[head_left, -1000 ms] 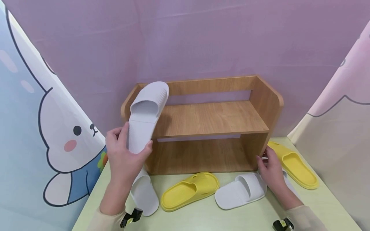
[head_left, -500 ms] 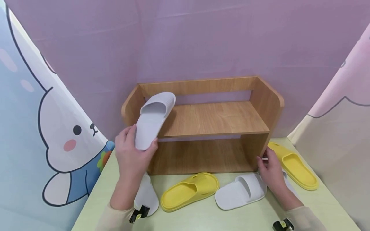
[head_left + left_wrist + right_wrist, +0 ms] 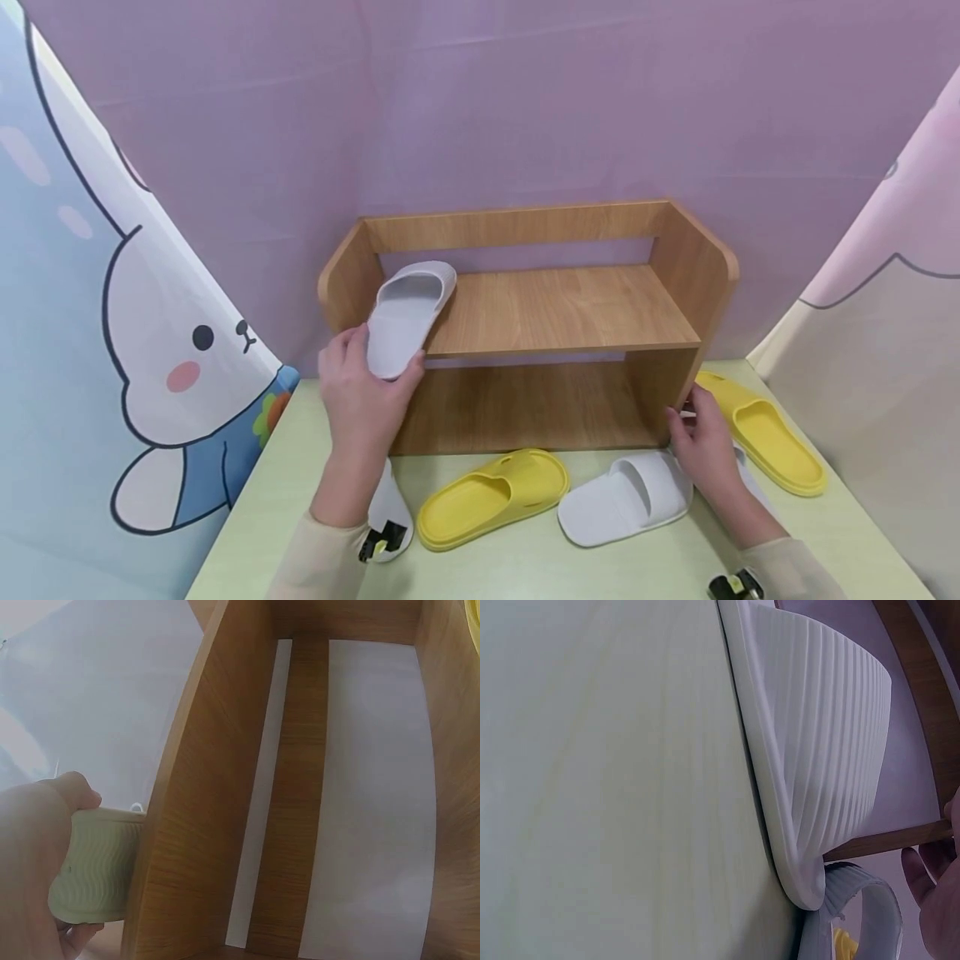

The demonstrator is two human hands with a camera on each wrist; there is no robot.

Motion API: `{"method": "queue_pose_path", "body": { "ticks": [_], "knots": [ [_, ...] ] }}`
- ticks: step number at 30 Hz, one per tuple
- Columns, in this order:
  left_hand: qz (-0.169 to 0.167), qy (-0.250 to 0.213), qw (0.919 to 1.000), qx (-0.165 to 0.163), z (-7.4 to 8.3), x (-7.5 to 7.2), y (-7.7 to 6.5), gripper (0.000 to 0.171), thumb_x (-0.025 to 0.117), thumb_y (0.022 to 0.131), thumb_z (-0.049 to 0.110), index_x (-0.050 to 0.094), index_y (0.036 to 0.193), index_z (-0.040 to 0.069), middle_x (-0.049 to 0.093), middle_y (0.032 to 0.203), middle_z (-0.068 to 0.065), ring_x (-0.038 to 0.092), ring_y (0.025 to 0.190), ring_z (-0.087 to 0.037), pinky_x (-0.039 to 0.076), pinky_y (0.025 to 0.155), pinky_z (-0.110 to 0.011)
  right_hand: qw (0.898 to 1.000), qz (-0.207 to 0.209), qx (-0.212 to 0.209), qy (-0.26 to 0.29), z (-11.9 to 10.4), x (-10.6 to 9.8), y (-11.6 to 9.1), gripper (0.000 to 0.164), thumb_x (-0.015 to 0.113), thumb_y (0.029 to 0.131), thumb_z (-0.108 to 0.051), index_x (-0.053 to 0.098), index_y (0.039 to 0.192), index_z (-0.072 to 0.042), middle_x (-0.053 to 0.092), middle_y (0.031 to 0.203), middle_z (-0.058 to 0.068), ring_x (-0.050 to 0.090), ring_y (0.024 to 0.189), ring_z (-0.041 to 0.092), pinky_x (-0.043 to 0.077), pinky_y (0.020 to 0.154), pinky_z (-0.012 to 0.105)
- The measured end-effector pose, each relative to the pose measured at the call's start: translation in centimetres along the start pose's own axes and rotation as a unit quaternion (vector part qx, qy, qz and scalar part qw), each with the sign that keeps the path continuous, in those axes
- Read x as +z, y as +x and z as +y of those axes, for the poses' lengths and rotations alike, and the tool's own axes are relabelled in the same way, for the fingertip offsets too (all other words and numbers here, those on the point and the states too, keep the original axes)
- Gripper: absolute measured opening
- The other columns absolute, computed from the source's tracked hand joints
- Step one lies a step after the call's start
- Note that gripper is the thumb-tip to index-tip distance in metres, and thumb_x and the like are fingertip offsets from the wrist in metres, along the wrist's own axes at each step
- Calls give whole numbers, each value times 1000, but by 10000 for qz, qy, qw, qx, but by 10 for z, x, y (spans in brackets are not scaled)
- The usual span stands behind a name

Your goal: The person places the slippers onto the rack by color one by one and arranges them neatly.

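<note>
My left hand (image 3: pixel 363 400) holds a white slipper (image 3: pixel 405 321) by its heel, thumb on one edge and fingers on the other. The toe points toward the back, over the left end of the upper shelf (image 3: pixel 562 308) of a small wooden rack. In the left wrist view the slipper's wavy sole (image 3: pixel 97 862) overlaps the front edge of a shelf board (image 3: pixel 187 795). Low on the rack's right side panel (image 3: pixel 686 371), my right hand (image 3: pixel 707 450) grips the front edge between thumb and fingers.
In front of the rack lie a yellow slipper (image 3: pixel 491 500), a white slipper (image 3: pixel 626 497) and, partly behind my left wrist, another white one (image 3: pixel 392 504). A yellow slipper (image 3: pixel 772 437) lies right of the rack; my right forearm partly hides a white one (image 3: pixel 753 483).
My left hand has moved right and the slipper has come down from above the rack's left end to the upper shelf, tilting flatter. The right hand has stayed on the side panel.
</note>
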State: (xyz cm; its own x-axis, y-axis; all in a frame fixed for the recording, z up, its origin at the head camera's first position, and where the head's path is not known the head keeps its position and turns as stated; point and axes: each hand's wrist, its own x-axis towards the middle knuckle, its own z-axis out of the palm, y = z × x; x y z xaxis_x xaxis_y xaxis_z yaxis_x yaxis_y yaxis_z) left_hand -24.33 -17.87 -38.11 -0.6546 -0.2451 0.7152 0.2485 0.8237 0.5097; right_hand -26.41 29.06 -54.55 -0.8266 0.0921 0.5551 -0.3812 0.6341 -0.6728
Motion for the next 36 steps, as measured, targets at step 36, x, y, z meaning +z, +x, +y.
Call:
{"method": "queue_pose_path", "body": {
  "ticks": [36],
  "knots": [
    [-184, 409, 9989, -159, 3, 17, -1, 92, 91, 88, 54, 57, 144, -11, 60, 135, -29, 49, 125, -48, 48, 103, -61, 10000, -21, -23, 28, 0, -1, 0, 56, 68, 103, 8, 48, 155, 6, 61, 130, 26, 67, 109, 42, 45, 83, -1]
  ]
}}
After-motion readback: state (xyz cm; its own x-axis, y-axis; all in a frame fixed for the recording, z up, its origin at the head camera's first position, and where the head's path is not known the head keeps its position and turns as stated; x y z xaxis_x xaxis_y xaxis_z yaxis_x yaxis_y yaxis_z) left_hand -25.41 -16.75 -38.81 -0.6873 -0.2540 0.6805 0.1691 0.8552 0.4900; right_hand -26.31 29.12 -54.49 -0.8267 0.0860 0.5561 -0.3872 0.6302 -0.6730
